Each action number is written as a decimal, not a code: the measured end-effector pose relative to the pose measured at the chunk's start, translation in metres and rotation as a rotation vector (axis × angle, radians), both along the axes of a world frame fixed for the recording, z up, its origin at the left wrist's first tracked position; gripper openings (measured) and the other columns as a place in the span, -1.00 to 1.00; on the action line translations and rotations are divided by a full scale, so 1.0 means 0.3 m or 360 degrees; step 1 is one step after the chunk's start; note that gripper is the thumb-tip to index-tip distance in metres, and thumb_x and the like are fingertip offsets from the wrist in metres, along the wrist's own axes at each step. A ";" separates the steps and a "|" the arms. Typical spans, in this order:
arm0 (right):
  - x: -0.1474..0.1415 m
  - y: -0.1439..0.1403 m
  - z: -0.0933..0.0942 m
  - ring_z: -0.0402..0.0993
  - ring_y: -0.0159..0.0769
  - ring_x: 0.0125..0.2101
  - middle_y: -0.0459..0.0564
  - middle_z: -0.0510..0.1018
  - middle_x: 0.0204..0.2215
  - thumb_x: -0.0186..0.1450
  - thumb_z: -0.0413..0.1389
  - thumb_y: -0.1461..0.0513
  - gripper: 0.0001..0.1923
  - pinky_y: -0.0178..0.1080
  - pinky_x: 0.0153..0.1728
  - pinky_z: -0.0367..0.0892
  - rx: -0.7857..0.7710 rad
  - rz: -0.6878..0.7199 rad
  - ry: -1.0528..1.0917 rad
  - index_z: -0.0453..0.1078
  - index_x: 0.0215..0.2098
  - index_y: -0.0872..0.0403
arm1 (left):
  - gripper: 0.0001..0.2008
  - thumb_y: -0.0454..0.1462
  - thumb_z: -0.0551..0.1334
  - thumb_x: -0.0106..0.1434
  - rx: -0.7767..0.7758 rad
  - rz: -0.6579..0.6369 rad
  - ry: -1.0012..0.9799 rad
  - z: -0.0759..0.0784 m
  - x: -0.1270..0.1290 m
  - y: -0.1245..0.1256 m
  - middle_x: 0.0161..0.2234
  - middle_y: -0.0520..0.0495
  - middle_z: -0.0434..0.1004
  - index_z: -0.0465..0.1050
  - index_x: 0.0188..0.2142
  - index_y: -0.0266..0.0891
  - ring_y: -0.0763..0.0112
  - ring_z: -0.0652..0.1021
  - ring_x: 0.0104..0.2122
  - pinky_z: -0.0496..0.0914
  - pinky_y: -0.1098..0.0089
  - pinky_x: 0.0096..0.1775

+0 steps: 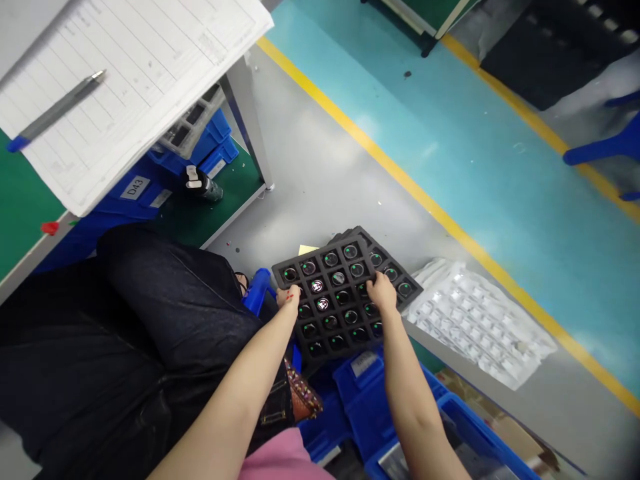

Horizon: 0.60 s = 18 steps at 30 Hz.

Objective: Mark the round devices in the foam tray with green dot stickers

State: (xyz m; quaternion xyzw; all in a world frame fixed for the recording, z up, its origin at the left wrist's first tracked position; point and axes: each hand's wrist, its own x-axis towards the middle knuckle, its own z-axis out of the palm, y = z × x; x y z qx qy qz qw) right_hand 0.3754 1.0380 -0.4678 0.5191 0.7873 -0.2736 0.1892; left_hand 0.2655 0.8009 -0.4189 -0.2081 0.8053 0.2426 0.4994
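Note:
Both my hands grip a black compartment tray [333, 267] by its opposite sides, low beside my legs. Round dark parts with small green dots sit in its pockets, and two of them shine white. My left hand [289, 296] is closed on the tray's left edge, with red marks showing on the skin. Over on the right edge, my right hand [383, 293] has its fingers curled onto the rim. Under the held tray, turned at an angle, lies another black tray [411, 283] with similar round parts. Whether the two touch I cannot tell.
White plastic trays [480, 320] lie on the grey floor to the right. Blue bins [360, 387] stand below my arms. At upper left, a table holds paper sheets [150, 60] and a pen [57, 110]. A bottle [203, 183] rests on the green shelf beneath.

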 end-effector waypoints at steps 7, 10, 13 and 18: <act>0.028 0.109 0.030 0.41 -0.16 -0.02 0.10 0.40 0.04 0.37 0.10 0.13 -0.63 0.01 -0.01 0.37 0.0238 -0.0168 -0.0257 0.31 0.09 0.13 | -0.64 -0.17 0.21 0.34 0.0326 0.0012 0.0079 -0.017 -0.047 0.086 0.09 -0.18 0.38 0.34 0.09 -0.23 0.17 0.48 0.00 0.43 0.06 -0.01; 0.037 0.150 0.041 0.42 -0.17 -0.03 0.10 0.42 0.02 0.37 0.10 0.13 -0.63 0.00 -0.02 0.38 0.0303 -0.0253 -0.0319 0.32 0.07 0.14 | -0.64 -0.18 0.21 0.34 0.0470 0.0005 0.0088 -0.019 -0.061 0.112 0.10 -0.19 0.37 0.34 0.09 -0.23 0.16 0.47 0.01 0.42 0.04 0.01; 0.039 0.175 0.045 0.43 -0.19 -0.05 0.10 0.43 0.00 0.37 0.10 0.12 -0.65 -0.03 -0.04 0.39 0.0316 -0.0306 -0.0355 0.34 0.05 0.14 | -0.64 -0.18 0.22 0.34 0.0554 -0.0014 0.0052 -0.017 -0.055 0.107 0.10 -0.19 0.38 0.34 0.09 -0.24 0.15 0.47 0.01 0.42 0.03 0.01; 0.039 0.180 0.046 0.43 -0.19 -0.05 0.10 0.43 0.01 0.37 0.10 0.12 -0.65 -0.03 -0.03 0.39 0.0321 -0.0350 -0.0353 0.34 0.05 0.14 | -0.63 -0.18 0.22 0.33 0.0572 -0.0039 0.0002 -0.021 -0.045 0.073 0.09 -0.19 0.38 0.34 0.09 -0.24 0.15 0.48 0.01 0.42 0.04 0.00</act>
